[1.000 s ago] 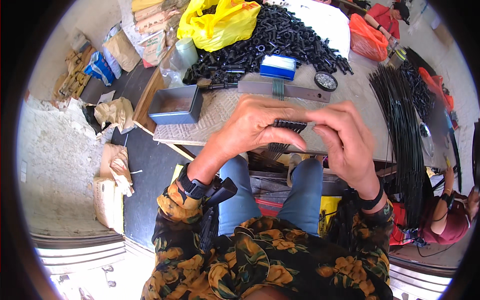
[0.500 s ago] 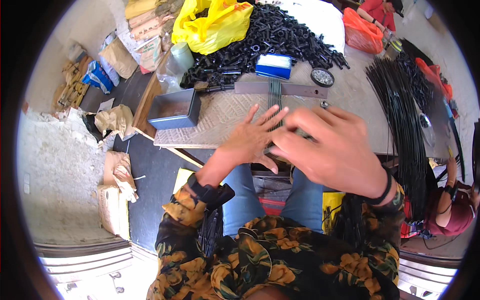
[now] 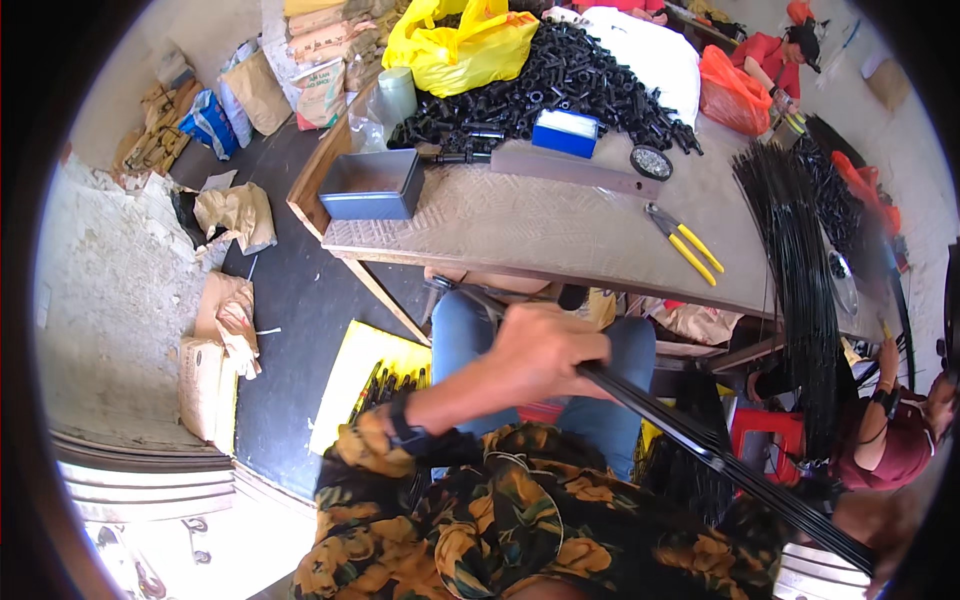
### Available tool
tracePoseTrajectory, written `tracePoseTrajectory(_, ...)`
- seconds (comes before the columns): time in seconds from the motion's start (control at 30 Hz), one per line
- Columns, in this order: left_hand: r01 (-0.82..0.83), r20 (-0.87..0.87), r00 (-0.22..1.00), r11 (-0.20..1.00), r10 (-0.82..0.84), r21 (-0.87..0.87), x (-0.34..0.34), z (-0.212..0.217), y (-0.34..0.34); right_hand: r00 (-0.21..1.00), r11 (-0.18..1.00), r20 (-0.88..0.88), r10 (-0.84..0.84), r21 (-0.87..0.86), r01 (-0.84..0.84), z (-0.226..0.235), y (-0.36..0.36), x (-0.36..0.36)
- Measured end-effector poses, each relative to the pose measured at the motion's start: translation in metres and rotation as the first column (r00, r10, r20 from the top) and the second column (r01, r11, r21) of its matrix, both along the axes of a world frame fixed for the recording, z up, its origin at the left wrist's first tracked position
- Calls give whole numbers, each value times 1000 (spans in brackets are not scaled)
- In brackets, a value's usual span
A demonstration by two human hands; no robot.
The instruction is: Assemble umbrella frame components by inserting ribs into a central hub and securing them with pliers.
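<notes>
My left hand [image 3: 545, 350] is closed around a bundle of long, thin black rods [image 3: 700, 447] over my lap. The bundle slants from beyond my fist down to the lower right. My right hand [image 3: 872, 512] shows blurred and dark near the rim, beside the far lower end of the bundle; its fingers cannot be made out. On the table ahead lie yellow-handled pincers [image 3: 685, 245], with a flat metal bar [image 3: 570, 172] behind them.
The table [image 3: 560, 240] holds a grey bin [image 3: 370, 205], blue box [image 3: 565, 133], round dish [image 3: 650, 162], heap of black tubular parts [image 3: 590, 80] and yellow bag [image 3: 455, 50]. Long black rods [image 3: 790, 250] hang over its right side. Co-workers sit at right; one sleeve is maroon [image 3: 870, 450].
The rods have left the tabletop and metal bar and now lie across my lap in my left hand. My right hand has swung to the lower right, uncovering the pincers.
</notes>
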State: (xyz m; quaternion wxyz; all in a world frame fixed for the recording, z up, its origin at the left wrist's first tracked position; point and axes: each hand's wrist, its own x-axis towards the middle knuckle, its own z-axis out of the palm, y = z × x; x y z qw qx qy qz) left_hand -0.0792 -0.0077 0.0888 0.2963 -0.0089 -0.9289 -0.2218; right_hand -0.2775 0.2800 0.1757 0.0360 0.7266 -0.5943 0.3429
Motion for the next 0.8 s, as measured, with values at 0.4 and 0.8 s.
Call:
tracePoseTrajectory(0.4, 561, 740, 661, 575, 121, -596, -41, 3, -98, 808, 344, 566, 162, 736, -584, -378, -169, 61)
tracePoseTrajectory(0.8, 665, 667, 709, 533, -231, -523, -48, -33, -19, 527, 896, 848, -66, 282, -343, -232, -185, 81)
